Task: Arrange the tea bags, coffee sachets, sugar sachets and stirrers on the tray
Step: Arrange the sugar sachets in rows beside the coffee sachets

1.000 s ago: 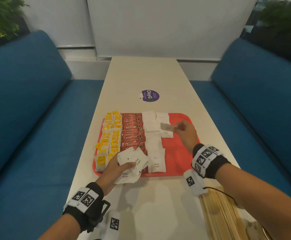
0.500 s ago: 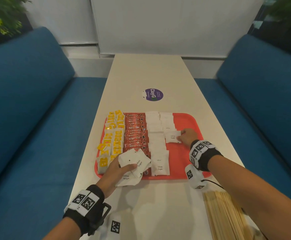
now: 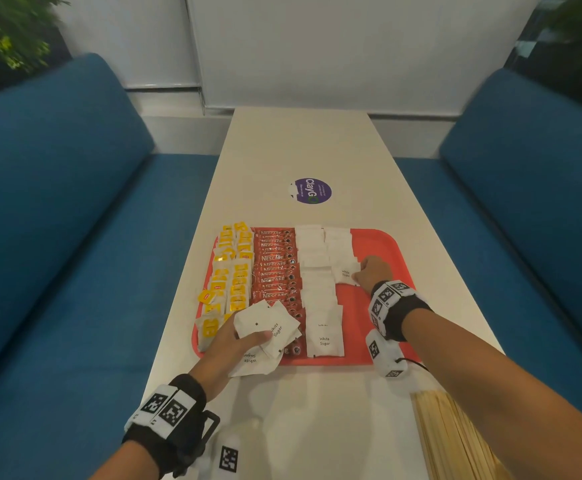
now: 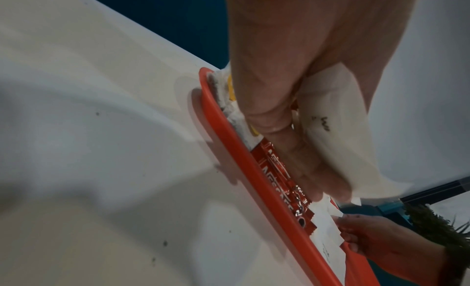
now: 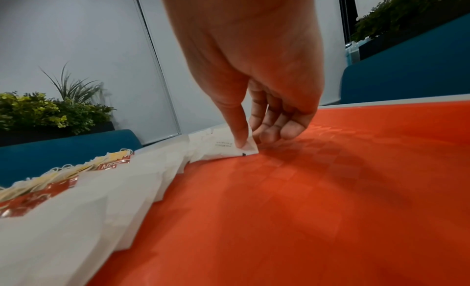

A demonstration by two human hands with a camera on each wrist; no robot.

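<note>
Lying nearest, at the right front edge of the table point(image 3: 317, 427), a bundle of wooden stirrers point(image 3: 456, 441), off the tray and partly crossed by the right forearm. Resting over the near left corner of the red tray point(image 3: 383, 244), the left hand point(image 3: 227, 344), fingers curled round a loose fan of white sugar sachets point(image 3: 269, 327), some printed "White Sugar", the lowest one hanging past the tray's front rim onto the table. Showing in the left wrist view, the same hand point(image 4: 292, 85) clutching the white packets point(image 4: 338, 133) just above the coffee sachets point(image 4: 277, 169) along the orange-red rim point(image 4: 229, 145). Running away from the front rim in columns: yellow tea bags point(image 3: 234, 271) at the left, some overhanging the tray's left edge; red Nescafé coffee sachets point(image 3: 275, 268) beside them; then two overlapping rows of white sugar sachets point(image 3: 320, 299), the right-hand row shorter and reaching only partway toward the near rim. Reaching to the near end of that shorter row, the right hand point(image 3: 372, 275), pinching the corner of a single sugar sachet point(image 3: 345, 273) between thumb and fingertips point(image 5: 277, 131), the sachet point(image 5: 226, 149) lying almost flat with its gripped corner lifted slightly off the textured tray floor point(image 5: 330, 189). Staying bare, the right part of the tray. Sitting farther along the tabletop, beyond the tray, a round purple sticker point(image 3: 311, 191). Flanking the table, blue sofas point(image 3: 57, 237), with green plants point(image 3: 2, 32) behind the backrests.
</note>
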